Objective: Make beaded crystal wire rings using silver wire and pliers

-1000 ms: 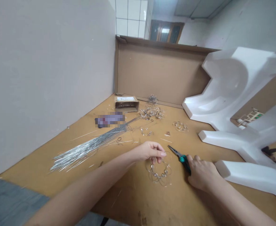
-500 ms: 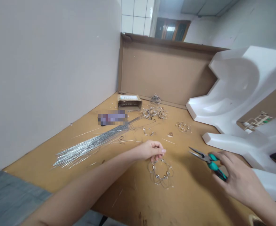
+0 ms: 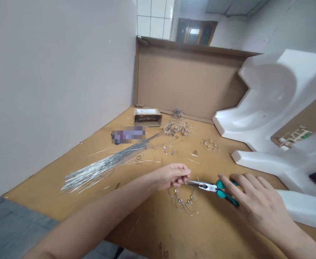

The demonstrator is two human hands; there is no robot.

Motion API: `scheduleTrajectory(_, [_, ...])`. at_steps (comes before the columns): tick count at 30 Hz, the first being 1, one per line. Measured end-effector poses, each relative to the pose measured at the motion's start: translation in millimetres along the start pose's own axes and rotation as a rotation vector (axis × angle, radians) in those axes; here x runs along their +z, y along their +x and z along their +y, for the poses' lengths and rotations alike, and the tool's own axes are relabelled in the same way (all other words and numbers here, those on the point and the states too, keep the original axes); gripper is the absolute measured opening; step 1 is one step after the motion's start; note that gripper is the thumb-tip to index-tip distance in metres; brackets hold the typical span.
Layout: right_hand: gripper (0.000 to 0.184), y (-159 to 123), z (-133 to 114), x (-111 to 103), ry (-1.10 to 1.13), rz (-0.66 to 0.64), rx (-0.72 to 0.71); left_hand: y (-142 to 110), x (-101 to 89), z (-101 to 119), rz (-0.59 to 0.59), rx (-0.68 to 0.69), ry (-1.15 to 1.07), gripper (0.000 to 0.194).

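Observation:
Pinched in the fingers of my left hand [image 3: 174, 175] is a round wire piece with shiny beads [image 3: 184, 202], hanging below the fingertips. My right hand [image 3: 257, 199] is wrapped round the green and black handles of needle-nose pliers [image 3: 211, 187]. The pliers' jaws point left and their tips meet the top of the wire piece beside my left fingertips. Whether the tips grip the wire is too small to tell. A curved beaded wire [image 3: 169, 150] and another beaded wire ring [image 3: 210, 144] lie on the table beyond my hands.
A bundle of straight silver wires [image 3: 101, 166] lies at the left. Behind it are a blurred-out object [image 3: 128, 135], an open small cardboard box [image 3: 147, 118] and a heap of wire pieces [image 3: 176, 127]. A cardboard wall [image 3: 187, 79] stands behind; white molded foam [image 3: 271, 90] stands at right.
My right hand has brought the pliers left, from apart with spread jaws to the wire piece, and the jaws have closed together. My left hand stays nearly in place.

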State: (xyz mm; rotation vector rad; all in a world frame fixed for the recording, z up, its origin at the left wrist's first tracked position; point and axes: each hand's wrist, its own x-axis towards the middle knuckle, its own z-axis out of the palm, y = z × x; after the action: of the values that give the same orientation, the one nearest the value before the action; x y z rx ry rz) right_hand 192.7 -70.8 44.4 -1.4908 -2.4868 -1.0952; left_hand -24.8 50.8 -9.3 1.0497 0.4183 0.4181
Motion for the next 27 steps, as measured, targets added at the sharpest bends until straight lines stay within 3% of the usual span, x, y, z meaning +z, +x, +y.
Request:
scheduleTrajectory(17, [0.041, 0.7, -1.8, 0.8, 0.012, 0.001, -0.015, 0.2, -0.1, -1.4, -0.02, -0.017, -0.042, 0.024])
scheduleTrajectory(27, [0.033, 1.2, -2.6, 2.8, 0.026, 0.038, 0.014, 1.1, -1.4, -1.7, -0.018, -0.021, -0.043, 0.025])
